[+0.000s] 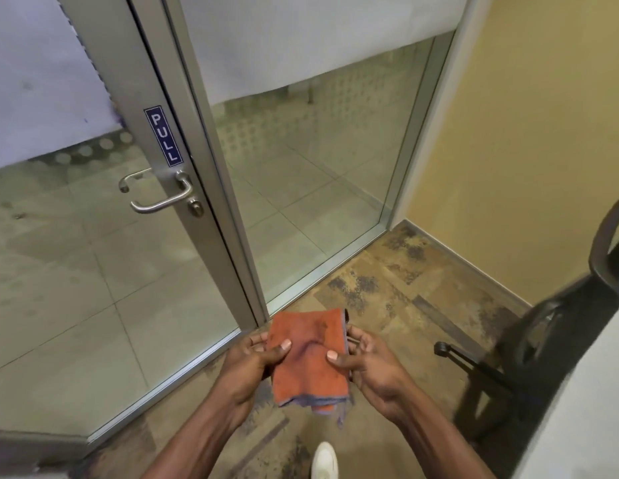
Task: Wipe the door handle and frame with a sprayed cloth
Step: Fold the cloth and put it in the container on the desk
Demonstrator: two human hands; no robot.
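Note:
A folded orange cloth (310, 354) is held flat between both hands low in the middle of the view. My left hand (254, 363) pinches its left edge with thumb on top. My right hand (365, 361) grips its right edge the same way. The glass door stands ahead on the left, with a silver lever handle (161, 202) on its metal stile, well above and left of the cloth. A blue PULL sign (163, 136) sits just above the handle. The grey metal door frame (211, 157) runs diagonally beside the handle down to the floor.
A fixed glass panel (311, 188) fills the frame to the right of the door. A yellow wall (529, 160) closes the right side. A black office chair (557, 344) stands close at the right. Patterned brown carpet (398, 285) covers the floor, and a white shoe (324, 461) shows at the bottom.

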